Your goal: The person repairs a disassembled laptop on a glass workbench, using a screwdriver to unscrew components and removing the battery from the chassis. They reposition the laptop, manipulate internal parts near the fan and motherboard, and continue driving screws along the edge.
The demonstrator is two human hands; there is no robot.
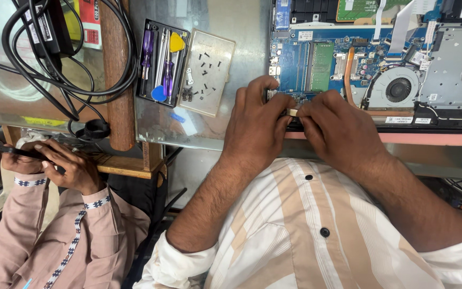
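An opened laptop (445, 69) lies on the table with its blue circuit board (300, 59), a green memory module (322, 65) and a round fan (399, 88) exposed. My left hand (255, 128) and my right hand (338, 128) meet at the board's near edge. Both pinch a small pale metal part (292, 112) between their fingertips, and the hands cover the board beneath.
A toolkit case (161, 61) with purple-handled screwdrivers and picks lies left of the laptop, its lid (208, 72) holding several small black screws. Black cables (65, 59) coil at far left. Another person at lower left holds a phone (6, 150) in both hands.
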